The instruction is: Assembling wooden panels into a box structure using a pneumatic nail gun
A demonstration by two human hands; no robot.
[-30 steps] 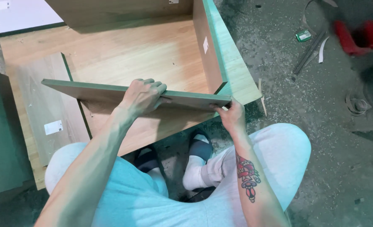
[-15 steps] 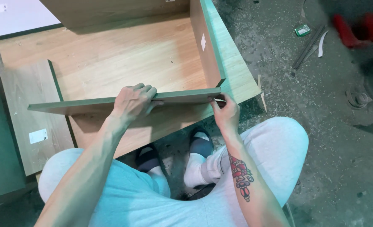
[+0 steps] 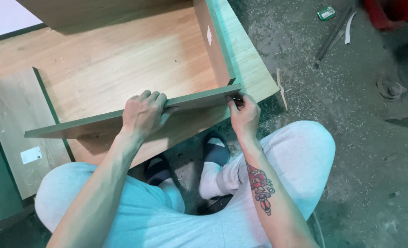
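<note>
Left hand clamped over the top edge of the upright board, fingers curled onto its far face. Board stood on edge across the near edge of the wooden base panel. Right hand pinched a small dark fastener at the board's right end, touching the side panel corner.

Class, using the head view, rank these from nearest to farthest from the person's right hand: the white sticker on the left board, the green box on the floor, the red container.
From the right hand:
1. Green box, upper right on the floor.
2. Red container, top right corner.
3. White sticker, far left on the board.
</note>
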